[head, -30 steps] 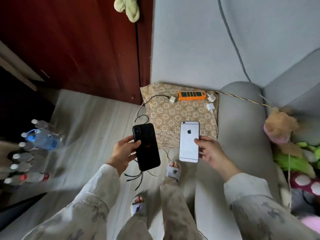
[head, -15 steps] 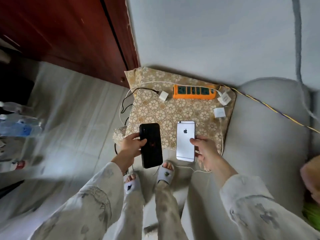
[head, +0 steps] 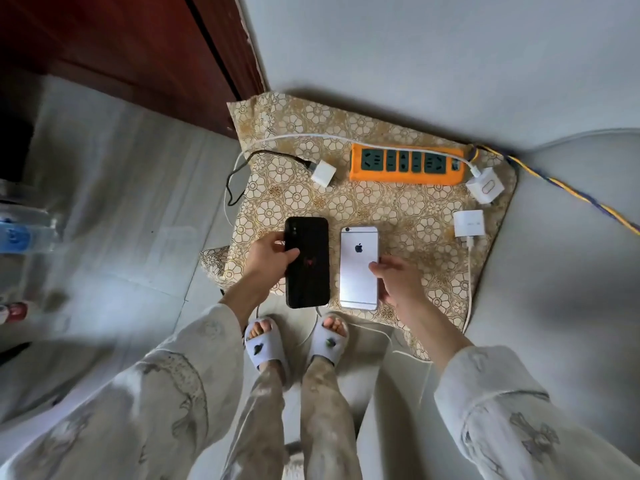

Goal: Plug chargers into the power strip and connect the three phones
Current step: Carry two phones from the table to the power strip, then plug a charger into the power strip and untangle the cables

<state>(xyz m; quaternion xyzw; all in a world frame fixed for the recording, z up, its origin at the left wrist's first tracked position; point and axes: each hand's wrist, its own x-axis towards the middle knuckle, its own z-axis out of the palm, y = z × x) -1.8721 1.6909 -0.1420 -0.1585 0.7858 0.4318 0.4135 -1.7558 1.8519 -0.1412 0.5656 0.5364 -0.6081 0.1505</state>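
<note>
Head view: black phone (head: pixel 307 261) in left grip (head: pixel 268 255).

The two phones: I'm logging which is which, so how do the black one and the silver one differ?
The black phone is dark, in the left hand; the silver phone is pale with an apple logo, in the right hand. The black one reaches nearer the feet. Both are back up, with no cable seen attached.

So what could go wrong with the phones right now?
The black phone in the left hand and the silver phone in the right hand hang over the patterned mat's near edge, so one might slip to the floor. Loose white cables trail near the slippers and could trip the feet.
</note>
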